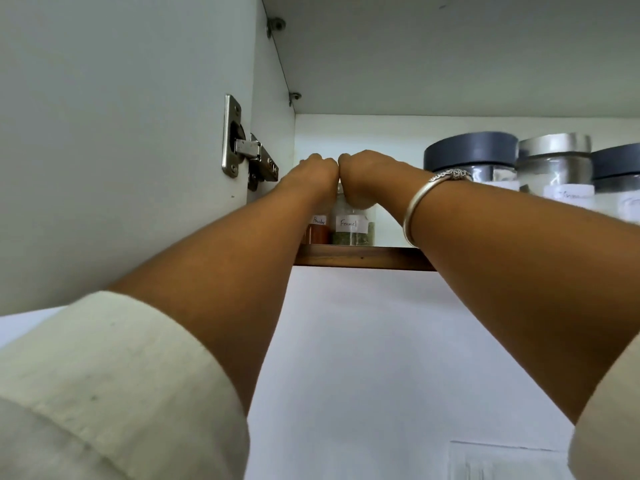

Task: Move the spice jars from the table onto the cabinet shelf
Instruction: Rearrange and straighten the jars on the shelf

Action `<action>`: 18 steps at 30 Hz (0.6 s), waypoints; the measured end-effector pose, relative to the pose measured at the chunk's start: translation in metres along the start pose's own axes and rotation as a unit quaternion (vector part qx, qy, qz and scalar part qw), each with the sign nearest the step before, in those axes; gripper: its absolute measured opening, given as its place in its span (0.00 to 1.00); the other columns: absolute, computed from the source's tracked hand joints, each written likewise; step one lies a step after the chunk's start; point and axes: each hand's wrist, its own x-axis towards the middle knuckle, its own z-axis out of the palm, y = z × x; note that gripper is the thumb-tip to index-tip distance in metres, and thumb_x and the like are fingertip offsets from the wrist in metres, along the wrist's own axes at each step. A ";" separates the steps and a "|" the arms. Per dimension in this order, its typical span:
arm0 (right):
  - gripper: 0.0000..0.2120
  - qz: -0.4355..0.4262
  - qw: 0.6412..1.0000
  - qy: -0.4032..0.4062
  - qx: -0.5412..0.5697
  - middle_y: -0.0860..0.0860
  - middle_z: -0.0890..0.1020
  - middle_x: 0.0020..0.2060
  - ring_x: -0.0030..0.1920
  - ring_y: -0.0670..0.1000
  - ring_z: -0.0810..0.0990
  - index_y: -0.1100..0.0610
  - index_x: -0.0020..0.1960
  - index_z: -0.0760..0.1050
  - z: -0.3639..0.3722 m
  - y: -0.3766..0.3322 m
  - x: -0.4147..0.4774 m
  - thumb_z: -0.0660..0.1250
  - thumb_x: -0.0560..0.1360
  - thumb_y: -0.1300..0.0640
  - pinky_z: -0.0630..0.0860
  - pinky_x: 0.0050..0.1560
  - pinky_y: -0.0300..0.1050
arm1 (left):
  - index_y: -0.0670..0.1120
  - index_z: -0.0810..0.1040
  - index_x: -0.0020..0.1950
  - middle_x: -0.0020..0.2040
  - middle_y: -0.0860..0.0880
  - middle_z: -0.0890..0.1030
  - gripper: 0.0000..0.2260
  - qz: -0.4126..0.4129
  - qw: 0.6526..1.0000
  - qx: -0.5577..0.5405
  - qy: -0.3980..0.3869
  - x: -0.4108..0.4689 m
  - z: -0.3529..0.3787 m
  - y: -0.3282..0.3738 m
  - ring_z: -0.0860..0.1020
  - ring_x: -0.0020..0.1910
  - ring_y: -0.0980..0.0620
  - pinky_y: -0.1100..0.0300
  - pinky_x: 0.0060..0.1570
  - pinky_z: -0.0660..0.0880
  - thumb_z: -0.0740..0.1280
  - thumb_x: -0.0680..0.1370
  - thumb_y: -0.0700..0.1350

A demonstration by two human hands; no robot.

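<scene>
I look up at the cabinet shelf [363,257], a brown wooden edge. Two small glass spice jars stand at its left end, side by side. The one labelled "Fennel" [353,230] holds green seeds. The one left of it [318,230] holds red-orange powder and its label reads "Powder". My left hand [313,173] reaches over the red jar and my right hand [367,174] over the fennel jar, fingers curled down around the jar tops. The knuckles of both hands touch. The lids and my fingertips are hidden.
Large jars stand on the shelf to the right: one with a dark grey lid [471,150], one with a silver lid [554,157], another dark-lidded one [620,168]. The open cabinet door [114,150] with its metal hinge [242,147] is at left. A bangle [426,199] circles my right wrist.
</scene>
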 end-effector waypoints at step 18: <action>0.04 -0.065 0.996 -0.059 0.015 0.54 0.71 0.37 0.41 0.54 0.71 0.60 0.47 0.71 -0.002 -0.003 -0.022 0.59 0.77 0.66 0.69 0.48 0.46 | 0.39 0.69 0.66 0.60 0.41 0.75 0.17 -0.015 0.996 0.013 -0.091 -0.052 -0.037 0.015 0.71 0.48 0.47 0.58 0.44 0.67 0.59 0.77 0.34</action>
